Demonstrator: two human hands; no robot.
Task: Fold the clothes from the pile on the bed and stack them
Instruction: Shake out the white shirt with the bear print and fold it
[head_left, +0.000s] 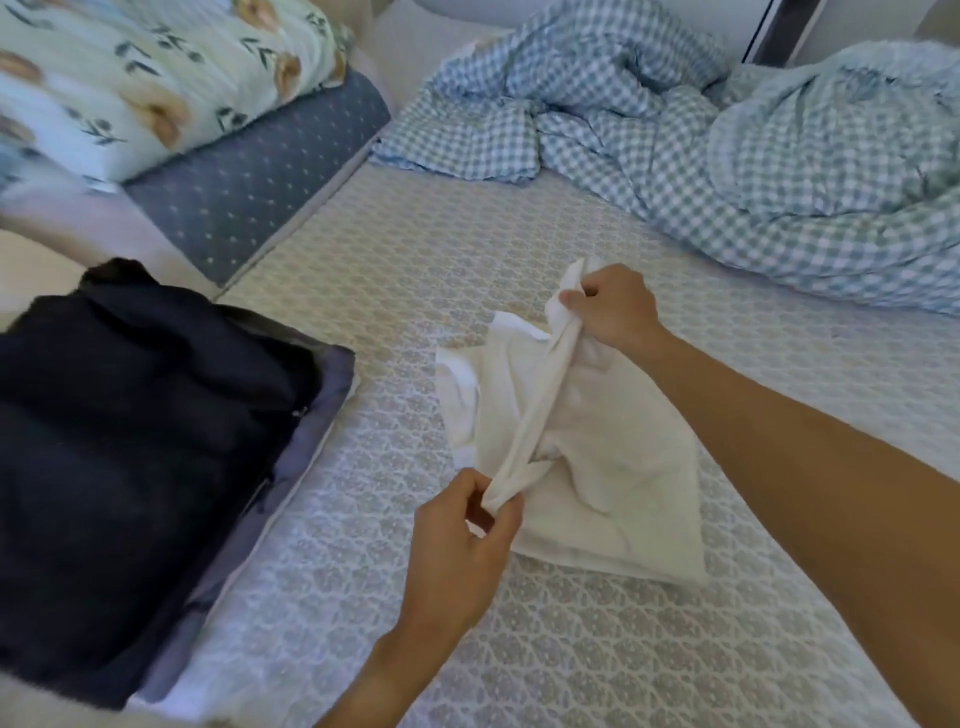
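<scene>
Two hands on one white garment lying mid-bed on the patterned sheet: left of the grip, a dark folded stack; left hand pinching the near end of a taut edge, right hand gripping the far end; beyond, rumpled checked duvet.

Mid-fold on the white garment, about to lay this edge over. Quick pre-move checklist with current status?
1. Left hand pinches the near end of the stretched edge: ok.
2. Right hand grips the far end: ok.
3. White garment flat underneath: not ok, wrinkled and bunched.
4. Patterned bed cover bare around the garment: ok.
5. Dark folded stack apart from the garment, at the left: ok.
6. Garment type and sleeve positions: cannot tell.
</scene>
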